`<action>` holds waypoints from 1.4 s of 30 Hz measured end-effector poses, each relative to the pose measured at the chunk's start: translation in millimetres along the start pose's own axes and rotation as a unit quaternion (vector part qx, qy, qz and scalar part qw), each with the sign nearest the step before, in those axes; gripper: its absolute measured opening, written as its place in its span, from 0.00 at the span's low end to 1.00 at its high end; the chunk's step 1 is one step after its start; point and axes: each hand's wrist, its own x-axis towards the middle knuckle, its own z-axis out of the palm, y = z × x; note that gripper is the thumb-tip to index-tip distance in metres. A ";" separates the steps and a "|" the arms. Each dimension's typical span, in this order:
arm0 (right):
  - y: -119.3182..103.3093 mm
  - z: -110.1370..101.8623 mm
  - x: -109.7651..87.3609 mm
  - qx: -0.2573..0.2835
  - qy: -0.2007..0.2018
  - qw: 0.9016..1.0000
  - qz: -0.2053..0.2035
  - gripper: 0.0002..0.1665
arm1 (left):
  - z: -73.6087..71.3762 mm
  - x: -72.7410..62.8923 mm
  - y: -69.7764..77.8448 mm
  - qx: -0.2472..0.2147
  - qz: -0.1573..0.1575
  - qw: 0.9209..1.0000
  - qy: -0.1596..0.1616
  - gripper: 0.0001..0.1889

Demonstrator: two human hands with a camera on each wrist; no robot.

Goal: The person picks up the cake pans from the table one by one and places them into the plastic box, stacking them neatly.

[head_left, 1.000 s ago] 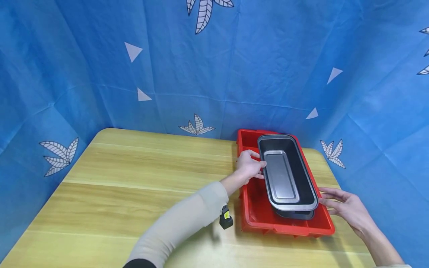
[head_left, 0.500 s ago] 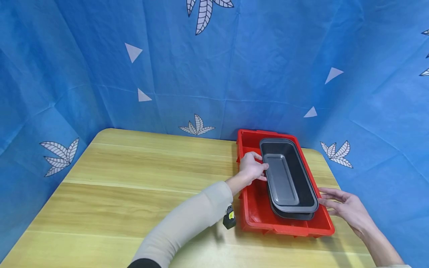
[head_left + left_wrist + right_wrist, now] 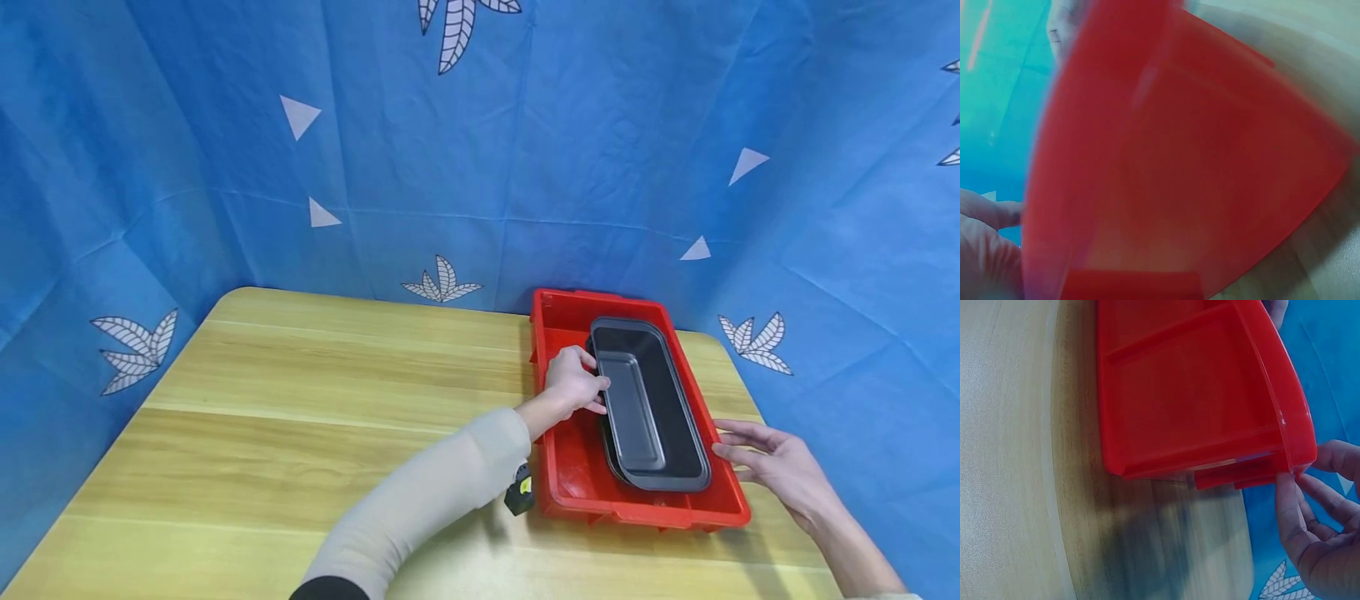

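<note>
A dark grey metal loaf pan (image 3: 667, 404) lies tilted inside the red plastic bin (image 3: 573, 479) in the head view. My left hand (image 3: 573, 381) reaches over the bin's left wall and pinches the pan's left rim, thumb on top. Under this pan shows the edge of a second dark pan (image 3: 611, 454), mostly hidden. My right hand (image 3: 772, 462) holds the bin's right rim. The right wrist view has my right thumb and fingers (image 3: 1338, 456) at the rim's corner. Only the red outer wall (image 3: 1210, 156), blurred, fills most of the left wrist view.
The bin stands at the right end of a wooden table (image 3: 315, 400). A blue cloth (image 3: 480, 158) with white leaf and triangle prints hangs behind and at both sides. A small black device (image 3: 520, 492) with a yellow mark is attached at my left sleeve.
My left hand has moved right and slightly toward me, lowering the top loaf pan deeper into the bin over the second pan. My right hand has stayed at the rim.
</note>
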 end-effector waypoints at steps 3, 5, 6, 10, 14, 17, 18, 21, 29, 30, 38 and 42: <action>-0.1 1.1 -0.3 0.000 -0.002 1.000 -0.002 0.38 | 1.1 0.2 -2.0 0.015 -0.005 1.000 0.006 0.15; -0.1 1.5 -0.5 -0.001 -0.001 1.000 0.000 0.39 | 1.5 0.4 -2.9 0.021 -0.003 1.000 0.009 0.15; 0.0 1.5 -0.7 -0.002 -0.001 1.000 0.002 0.39 | 1.7 0.5 -3.2 0.023 -0.003 1.000 0.009 0.15; -0.2 1.0 -0.7 -0.002 -0.002 1.000 0.008 0.39 | 2.3 0.6 -3.7 0.025 0.003 1.000 0.008 0.15; -0.3 0.6 -0.5 0.002 -0.005 1.000 0.005 0.36 | 2.2 0.8 -3.6 0.022 0.001 1.000 0.004 0.17; 0.2 0.6 -0.3 0.008 -0.007 1.000 0.003 0.32 | 1.4 0.5 -3.8 0.009 -0.011 1.000 0.002 0.20; 0.5 0.5 -0.2 0.010 -0.007 1.000 0.002 0.30 | 1.2 0.2 -3.7 0.003 -0.015 1.000 0.000 0.21; 1.1 0.3 0.1 0.014 -0.007 1.000 0.000 0.27 | 0.8 -1.4 -3.1 -0.007 -0.025 1.000 0.001 0.22; 2.0 0.6 -1.2 0.007 -0.006 1.000 0.004 0.36 | -5.0 -6.3 -1.7 -0.007 -0.020 1.000 -0.012 0.22; 2.1 0.5 -1.7 0.007 -0.004 1.000 0.005 0.36 | -7.1 -6.8 -1.8 -0.007 -0.017 1.000 -0.017 0.22; 0.1 -4.1 -3.2 0.043 0.011 0.999 -0.019 0.16 | -29.9 -9.2 -1.6 0.014 0.000 0.999 -0.037 0.18; -4.5 -5.6 -2.4 0.071 0.013 0.996 -0.047 0.17 | -42.5 -10.9 -1.6 0.020 0.010 0.998 -0.055 0.18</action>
